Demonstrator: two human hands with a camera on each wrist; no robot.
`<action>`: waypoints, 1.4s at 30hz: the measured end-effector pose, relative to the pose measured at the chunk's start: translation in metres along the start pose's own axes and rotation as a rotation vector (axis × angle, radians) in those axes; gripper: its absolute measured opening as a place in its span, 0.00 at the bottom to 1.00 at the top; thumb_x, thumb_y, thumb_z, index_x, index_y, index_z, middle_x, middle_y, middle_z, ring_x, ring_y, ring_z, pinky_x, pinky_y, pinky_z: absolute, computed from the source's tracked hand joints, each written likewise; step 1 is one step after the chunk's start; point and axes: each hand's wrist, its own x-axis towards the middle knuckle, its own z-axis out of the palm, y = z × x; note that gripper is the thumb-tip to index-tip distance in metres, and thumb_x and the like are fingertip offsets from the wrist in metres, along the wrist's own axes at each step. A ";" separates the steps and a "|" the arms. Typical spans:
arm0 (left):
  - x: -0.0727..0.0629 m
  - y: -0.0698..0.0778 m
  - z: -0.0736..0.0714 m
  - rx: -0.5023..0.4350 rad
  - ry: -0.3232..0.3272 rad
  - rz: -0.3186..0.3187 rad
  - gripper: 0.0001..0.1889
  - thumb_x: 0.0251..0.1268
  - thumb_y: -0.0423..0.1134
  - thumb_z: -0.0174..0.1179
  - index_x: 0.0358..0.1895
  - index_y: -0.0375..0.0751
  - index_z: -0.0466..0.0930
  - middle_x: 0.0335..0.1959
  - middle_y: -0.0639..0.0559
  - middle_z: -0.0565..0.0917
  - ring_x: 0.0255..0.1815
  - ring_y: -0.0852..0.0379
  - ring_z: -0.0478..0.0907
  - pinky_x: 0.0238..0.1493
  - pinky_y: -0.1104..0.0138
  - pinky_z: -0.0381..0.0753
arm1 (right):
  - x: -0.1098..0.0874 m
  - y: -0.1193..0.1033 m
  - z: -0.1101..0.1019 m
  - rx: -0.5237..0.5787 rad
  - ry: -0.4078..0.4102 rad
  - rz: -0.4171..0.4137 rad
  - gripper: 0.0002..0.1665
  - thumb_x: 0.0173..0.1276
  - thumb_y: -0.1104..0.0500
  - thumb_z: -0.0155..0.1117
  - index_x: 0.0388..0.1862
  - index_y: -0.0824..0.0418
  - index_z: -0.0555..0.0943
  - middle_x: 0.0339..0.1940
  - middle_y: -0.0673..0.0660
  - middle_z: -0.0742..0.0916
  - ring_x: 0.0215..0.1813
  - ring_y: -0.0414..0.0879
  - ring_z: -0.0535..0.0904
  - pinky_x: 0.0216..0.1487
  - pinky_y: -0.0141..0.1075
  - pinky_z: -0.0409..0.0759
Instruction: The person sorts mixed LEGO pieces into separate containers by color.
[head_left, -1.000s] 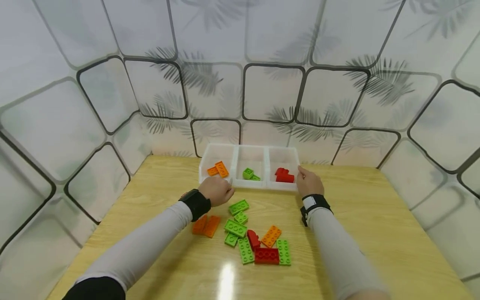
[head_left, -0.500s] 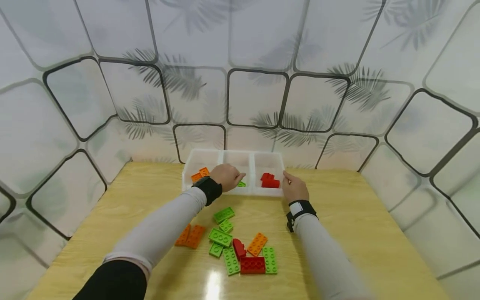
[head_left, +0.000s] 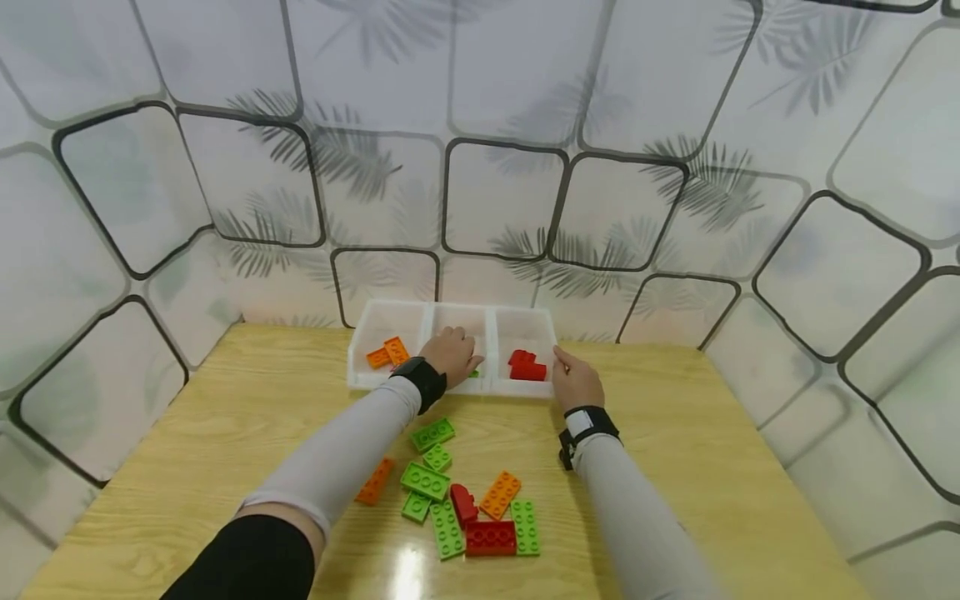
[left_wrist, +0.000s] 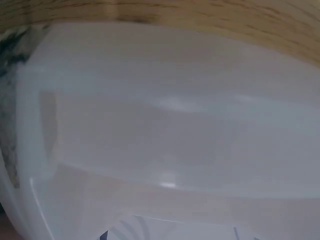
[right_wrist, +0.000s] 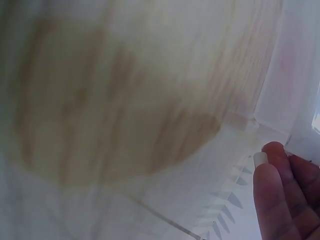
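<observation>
My left hand (head_left: 448, 354) is over the middle compartment of a white three-part tray (head_left: 450, 387), back of the hand up, fingers reaching down and thumb apart to the right. A bit of a green toy brick (head_left: 474, 374) shows beside the thumb; the hand hides the rest of that compartment. My right hand (head_left: 577, 382) holds the tray's right end, thumb and curled fingers at its rim. In the right wrist view its thumb (right_wrist: 270, 197) and fingers are right at the tray's corner. The left wrist view shows the translucent tray wall (left_wrist: 165, 135) but no fingers.
Orange bricks (head_left: 396, 350) lie in the left compartment, red bricks (head_left: 527, 367) in the right one. Nearer on the wooden table are several green bricks (head_left: 425, 482), a red brick (head_left: 491, 538) and an orange brick (head_left: 500, 495). A patterned wall (head_left: 502, 200) stands behind the tray.
My left hand has moved right and forward, from the front of the left compartment to over the middle one, its fingers loosening from a fist. The right hand stays at the tray's right end.
</observation>
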 end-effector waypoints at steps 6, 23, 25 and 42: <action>-0.007 -0.005 -0.004 0.022 -0.019 0.010 0.25 0.75 0.55 0.47 0.63 0.42 0.74 0.62 0.42 0.73 0.66 0.43 0.66 0.64 0.51 0.67 | -0.004 -0.004 0.003 -0.022 -0.006 0.004 0.21 0.75 0.52 0.50 0.63 0.50 0.79 0.14 0.54 0.74 0.18 0.49 0.62 0.22 0.38 0.58; -0.066 -0.026 -0.026 -0.031 0.037 0.015 0.24 0.76 0.54 0.47 0.67 0.44 0.70 0.69 0.39 0.66 0.74 0.41 0.55 0.69 0.47 0.58 | -0.008 -0.006 0.000 -0.088 0.016 -0.077 0.21 0.74 0.57 0.49 0.59 0.54 0.82 0.28 0.64 0.83 0.23 0.55 0.72 0.22 0.43 0.67; -0.075 -0.030 -0.031 -0.046 0.036 0.004 0.24 0.76 0.54 0.46 0.66 0.45 0.71 0.69 0.39 0.67 0.74 0.41 0.55 0.69 0.46 0.57 | -0.005 -0.007 0.000 -0.106 0.034 -0.136 0.20 0.73 0.60 0.49 0.57 0.59 0.83 0.37 0.67 0.83 0.33 0.60 0.77 0.32 0.48 0.75; -0.173 -0.065 -0.057 -0.199 0.106 0.014 0.09 0.72 0.42 0.56 0.42 0.45 0.85 0.42 0.48 0.82 0.44 0.50 0.78 0.43 0.58 0.78 | -0.004 -0.014 -0.003 -0.136 0.026 -0.345 0.20 0.66 0.72 0.47 0.51 0.73 0.82 0.52 0.70 0.82 0.56 0.65 0.77 0.56 0.55 0.74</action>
